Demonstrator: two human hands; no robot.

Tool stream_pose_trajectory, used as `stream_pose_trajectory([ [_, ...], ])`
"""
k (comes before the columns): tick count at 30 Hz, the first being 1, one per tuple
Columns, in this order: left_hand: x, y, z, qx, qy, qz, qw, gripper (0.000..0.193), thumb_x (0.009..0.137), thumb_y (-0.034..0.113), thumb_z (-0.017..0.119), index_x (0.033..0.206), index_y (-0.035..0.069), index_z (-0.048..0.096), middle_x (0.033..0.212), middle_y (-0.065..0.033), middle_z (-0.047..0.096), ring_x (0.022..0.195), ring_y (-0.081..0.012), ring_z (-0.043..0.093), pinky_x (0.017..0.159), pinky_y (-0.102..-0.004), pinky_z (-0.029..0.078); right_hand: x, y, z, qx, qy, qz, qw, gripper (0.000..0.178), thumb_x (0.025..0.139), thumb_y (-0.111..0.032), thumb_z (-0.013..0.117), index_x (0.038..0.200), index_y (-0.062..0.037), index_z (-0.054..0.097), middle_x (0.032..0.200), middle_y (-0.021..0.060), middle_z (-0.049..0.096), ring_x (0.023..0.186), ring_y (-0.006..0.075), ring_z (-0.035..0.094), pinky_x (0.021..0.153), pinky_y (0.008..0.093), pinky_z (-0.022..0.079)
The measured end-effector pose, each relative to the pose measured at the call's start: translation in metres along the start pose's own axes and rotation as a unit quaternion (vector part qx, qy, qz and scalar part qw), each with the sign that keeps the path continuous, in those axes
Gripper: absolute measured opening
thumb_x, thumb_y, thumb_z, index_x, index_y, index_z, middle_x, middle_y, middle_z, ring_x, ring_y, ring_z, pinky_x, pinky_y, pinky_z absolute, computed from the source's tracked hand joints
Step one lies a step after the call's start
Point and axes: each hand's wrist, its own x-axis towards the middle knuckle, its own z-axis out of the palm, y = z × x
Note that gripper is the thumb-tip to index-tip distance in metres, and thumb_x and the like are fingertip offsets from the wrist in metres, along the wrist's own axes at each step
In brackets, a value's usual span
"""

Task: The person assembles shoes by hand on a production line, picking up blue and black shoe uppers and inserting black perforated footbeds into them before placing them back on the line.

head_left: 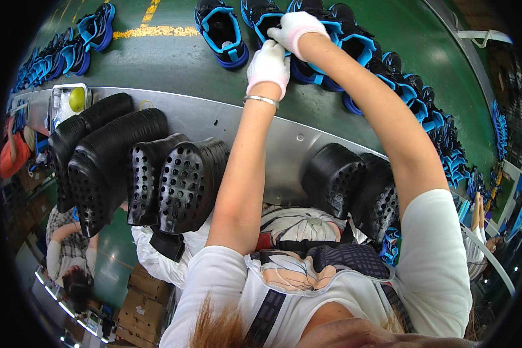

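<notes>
Both my hands wear white gloves and meet over a black sports shoe point(267, 18) with light-blue lining on the green belt. My left hand point(268, 68), a bracelet at its wrist, has its fingers closed at the near side of the shoe's opening. From the right, my right hand point(300, 30) reaches over with fingers bent down beside the left fingertips. The gloves hide the exact spot they grip. Just left of them stands another black and blue shoe point(221, 35), its opening toward me. More such shoes point(356, 49) crowd close on the right.
Black perforated boot-shaped forms point(185, 185) lie on the metal ledge point(275, 142) at left, another pair point(336, 177) at right. A tray point(57, 98) holds a yellow-green round thing. Shoes point(64, 55) line the belt's far left. People sit at both sides; cardboard boxes point(139, 307) stand lower left.
</notes>
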Motion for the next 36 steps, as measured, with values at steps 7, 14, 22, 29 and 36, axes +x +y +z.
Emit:
stream_pose_trajectory([
  [7,0.039,-0.009,-0.004,0.042,-0.204,-0.174,0.962,0.03,0.084,0.024,0.062,0.108,0.008,0.069,0.114,-0.0155,0.066,0.107,-0.0342,0.063,0.087,-0.0387,0.053,0.036,-0.026,0.03,-0.058,-0.007,0.002,0.998,0.029,0.08,-0.008,0.065,0.108,-0.0091,0.071,0.112,0.0139,0.068,0.101,0.0297,0.067,0.082,0.042,0.055],
  [14,0.046,0.006,-0.008,0.112,-0.243,-0.181,0.947,0.042,0.085,0.04,0.058,0.116,0.012,0.066,0.121,-0.0149,0.063,0.115,-0.0342,0.058,0.092,-0.038,0.049,0.058,-0.014,0.045,0.077,0.099,-0.01,0.992,0.03,0.091,-0.02,0.047,0.097,-0.0028,0.071,0.101,0.0196,0.069,0.094,0.0363,0.067,0.082,0.0435,0.054],
  [22,0.049,-0.003,-0.014,0.172,-0.238,-0.138,0.946,0.043,0.086,0.04,0.059,0.118,0.012,0.065,0.122,-0.0121,0.064,0.111,-0.0323,0.061,0.089,-0.0422,0.051,-0.01,0.008,-0.011,0.067,-0.001,-0.093,0.993,0.032,0.085,-0.025,0.055,0.108,-0.0062,0.068,0.105,0.0173,0.068,0.094,0.0345,0.066,0.082,0.0408,0.054],
  [29,-0.009,0.03,0.0,-0.059,-0.005,0.104,0.993,0.036,0.083,0.039,0.063,0.104,0.01,0.068,0.109,-0.0125,0.064,0.1,-0.0337,0.061,0.085,-0.041,0.051,-0.098,0.119,0.01,-0.113,-0.064,-0.051,0.99,0.052,0.085,-0.047,0.057,0.119,-0.0085,0.063,0.117,0.0108,0.063,0.104,0.0306,0.062,0.088,0.0397,0.051],
  [36,0.009,0.044,0.016,0.107,-0.189,0.123,0.968,0.042,0.084,0.046,0.06,0.097,0.007,0.07,0.088,-0.0158,0.067,0.085,-0.0359,0.063,0.076,-0.0414,0.05,-0.098,0.125,0.02,-0.079,-0.109,-0.025,0.991,0.042,0.092,-0.048,0.049,0.11,-0.0139,0.065,0.09,0.0154,0.069,0.087,0.0349,0.065,0.076,0.0443,0.052],
])
